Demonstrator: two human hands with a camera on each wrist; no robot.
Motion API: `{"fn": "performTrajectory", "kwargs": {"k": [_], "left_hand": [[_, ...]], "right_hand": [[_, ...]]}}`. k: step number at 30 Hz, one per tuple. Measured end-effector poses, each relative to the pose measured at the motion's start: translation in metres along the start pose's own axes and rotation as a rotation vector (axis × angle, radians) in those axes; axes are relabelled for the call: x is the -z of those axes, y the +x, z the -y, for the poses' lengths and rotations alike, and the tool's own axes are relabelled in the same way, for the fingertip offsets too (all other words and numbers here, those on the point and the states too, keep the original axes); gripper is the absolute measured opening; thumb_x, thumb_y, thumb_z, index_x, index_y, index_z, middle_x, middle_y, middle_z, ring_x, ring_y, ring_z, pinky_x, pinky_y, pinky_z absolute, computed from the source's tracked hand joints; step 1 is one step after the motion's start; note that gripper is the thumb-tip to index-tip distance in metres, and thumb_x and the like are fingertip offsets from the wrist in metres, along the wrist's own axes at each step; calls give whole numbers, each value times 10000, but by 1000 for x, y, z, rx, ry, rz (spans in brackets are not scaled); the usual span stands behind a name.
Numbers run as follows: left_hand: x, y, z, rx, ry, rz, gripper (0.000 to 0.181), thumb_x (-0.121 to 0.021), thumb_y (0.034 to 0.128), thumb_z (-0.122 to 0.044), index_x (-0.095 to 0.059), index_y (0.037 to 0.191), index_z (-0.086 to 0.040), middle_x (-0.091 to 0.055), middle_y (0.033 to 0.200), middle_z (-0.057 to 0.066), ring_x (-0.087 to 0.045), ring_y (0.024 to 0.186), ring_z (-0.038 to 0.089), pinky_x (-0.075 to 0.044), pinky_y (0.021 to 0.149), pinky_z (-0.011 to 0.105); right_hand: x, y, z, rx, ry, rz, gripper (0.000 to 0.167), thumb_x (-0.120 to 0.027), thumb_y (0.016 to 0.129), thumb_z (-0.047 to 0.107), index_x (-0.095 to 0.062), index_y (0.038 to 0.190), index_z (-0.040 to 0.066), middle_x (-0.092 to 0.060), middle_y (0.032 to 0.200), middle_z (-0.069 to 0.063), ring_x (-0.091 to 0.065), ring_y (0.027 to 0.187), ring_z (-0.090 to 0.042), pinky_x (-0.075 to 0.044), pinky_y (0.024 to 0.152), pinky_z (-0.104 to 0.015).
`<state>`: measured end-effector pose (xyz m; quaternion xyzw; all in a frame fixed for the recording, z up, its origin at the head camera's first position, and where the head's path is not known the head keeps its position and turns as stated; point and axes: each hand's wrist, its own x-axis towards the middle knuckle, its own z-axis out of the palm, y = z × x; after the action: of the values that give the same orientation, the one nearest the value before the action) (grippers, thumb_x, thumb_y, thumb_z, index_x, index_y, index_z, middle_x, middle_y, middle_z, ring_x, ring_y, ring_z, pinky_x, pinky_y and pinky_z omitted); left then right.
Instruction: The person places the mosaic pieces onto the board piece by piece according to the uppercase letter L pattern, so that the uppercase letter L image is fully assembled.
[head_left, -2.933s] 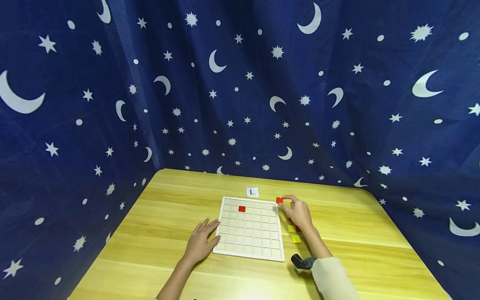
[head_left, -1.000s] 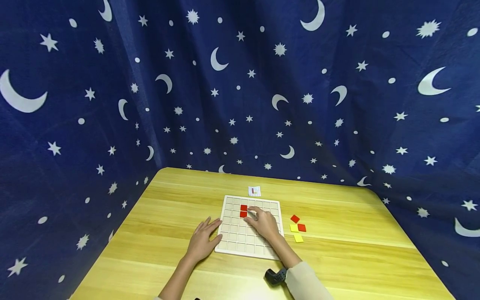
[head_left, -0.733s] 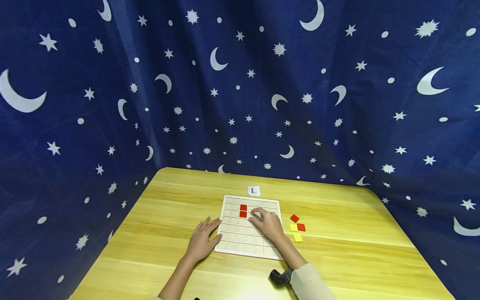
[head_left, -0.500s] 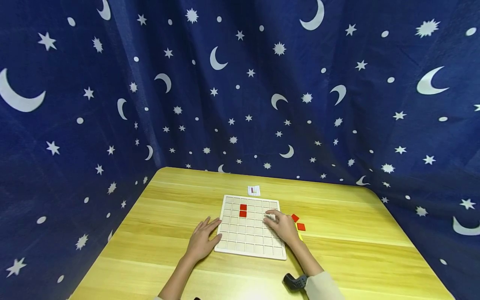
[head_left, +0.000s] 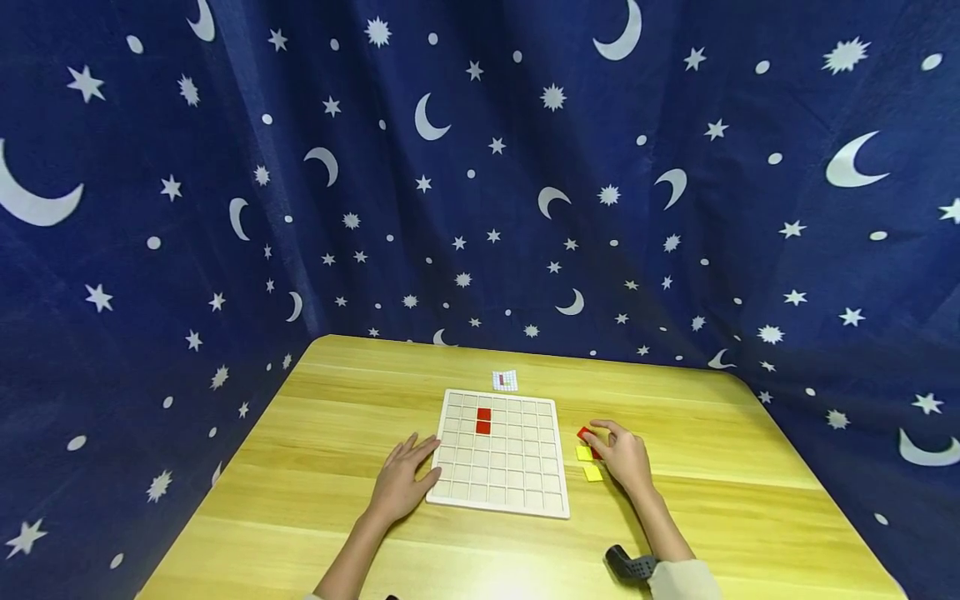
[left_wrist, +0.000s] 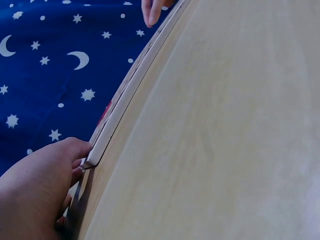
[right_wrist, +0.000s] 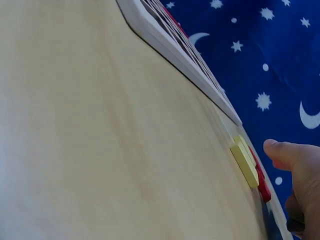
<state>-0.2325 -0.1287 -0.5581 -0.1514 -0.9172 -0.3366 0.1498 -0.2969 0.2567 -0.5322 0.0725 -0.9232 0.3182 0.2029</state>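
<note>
While the left hand (head_left: pixel 401 480) spreads against the board (head_left: pixel 498 480), a red tile (head_left: pixel 582 433) lies left of the nearer right hand (head_left: pixel 626 457), fingers parted.

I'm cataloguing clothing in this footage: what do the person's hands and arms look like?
The left hand and right hand are bare. The right arm wears a cream fabric sleeve, with a black, angular, dotted device at its end. The visible left forearm is bare.
</note>
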Motion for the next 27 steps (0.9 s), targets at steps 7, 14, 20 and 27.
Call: {"fn": "performTrajectory", "kwargs": {"k": [7,14,20,27], "left_hand": [[-2,-1,1,3,-7,9,457,-610,883,-303,-548,1288,-100,-508,1334,53,-326,1309,332,-196,1089,501],[-3,0,3,-3,-6,-1,456,-612,879,-307,-554,1283,-103,-513,1329,48,-334,1305,331,-203,1085,502],[-2,-1,2,0,-7,3,454,-616,877,-303,-556,1281,-105,-515,1328,36,-332,1307,324,-201,1089,493],[-3,-1,4,-11,-3,-7,453,-610,880,-316,-555,1283,-115,-515,1328,35,-334,1307,321,-203,1087,497]], "right_hand": [[1,1,-7,-97,-17,69,362,-731,776,371,-711,984,75,-338,467,49,-251,444,-98,-213,402,-247],[5,4,-9,-118,-58,90,377,-715,793,354,-694,1022,55,-386,484,30,-281,455,-111,-240,405,-257],[8,4,-13,-142,-99,93,404,-709,795,372,-688,1032,45,-421,492,12,-310,449,-126,-259,394,-266],[9,10,-22,-89,-170,16,320,-711,795,358,-719,956,82,-425,488,23,-300,420,-128,-264,360,-276]]}}
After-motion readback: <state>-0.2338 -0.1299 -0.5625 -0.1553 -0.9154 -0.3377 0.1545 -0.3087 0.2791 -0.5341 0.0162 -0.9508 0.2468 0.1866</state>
